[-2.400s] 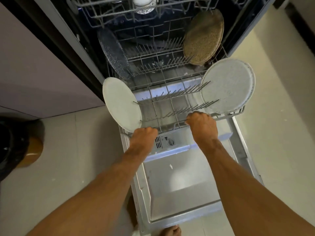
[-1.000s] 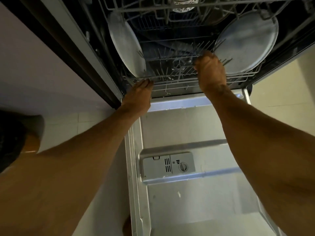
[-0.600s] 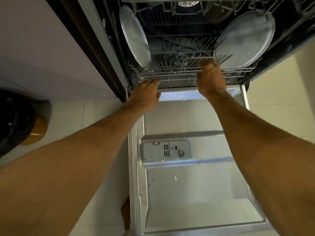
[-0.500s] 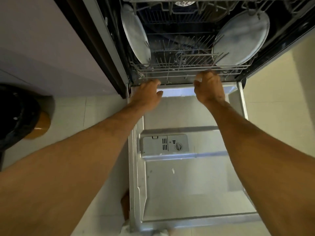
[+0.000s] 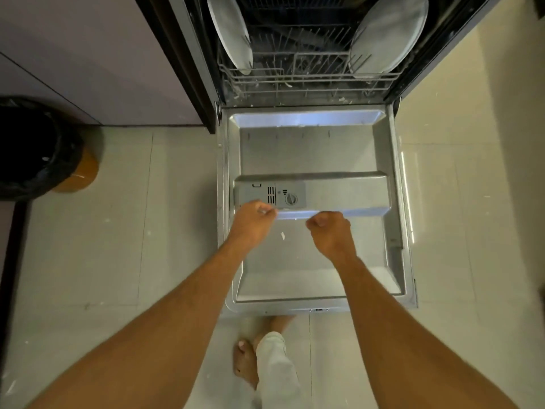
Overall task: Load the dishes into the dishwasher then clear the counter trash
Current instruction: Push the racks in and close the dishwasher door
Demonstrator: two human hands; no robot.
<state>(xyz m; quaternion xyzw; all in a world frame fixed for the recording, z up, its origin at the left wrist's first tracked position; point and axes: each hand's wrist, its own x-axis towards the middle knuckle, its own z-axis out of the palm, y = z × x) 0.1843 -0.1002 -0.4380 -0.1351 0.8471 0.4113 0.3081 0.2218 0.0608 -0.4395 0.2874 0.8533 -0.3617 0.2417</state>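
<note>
The dishwasher's lower rack (image 5: 306,84) sits pushed inside the tub. A pale plate (image 5: 233,33) stands on edge at its left and a second pale plate (image 5: 389,36) leans at its right. The dishwasher door (image 5: 309,149) lies fully open and flat in front of me. My left hand (image 5: 253,221) hovers over the door near the detergent dispenser (image 5: 269,194), fingers curled, holding nothing. My right hand (image 5: 330,231) hovers beside it in a loose fist, also holding nothing. Neither hand touches the rack.
A bin with a black liner (image 5: 29,149) stands on the tiled floor at the left, beside the cabinet front (image 5: 103,60). My bare foot and a pale trouser leg (image 5: 274,367) are just before the door's front edge. Tiled floor lies on both sides.
The lower rack slid from pulled out to fully inside the tub. Both hands let go of its front rail and drew back over the open door. The view has pulled back.
</note>
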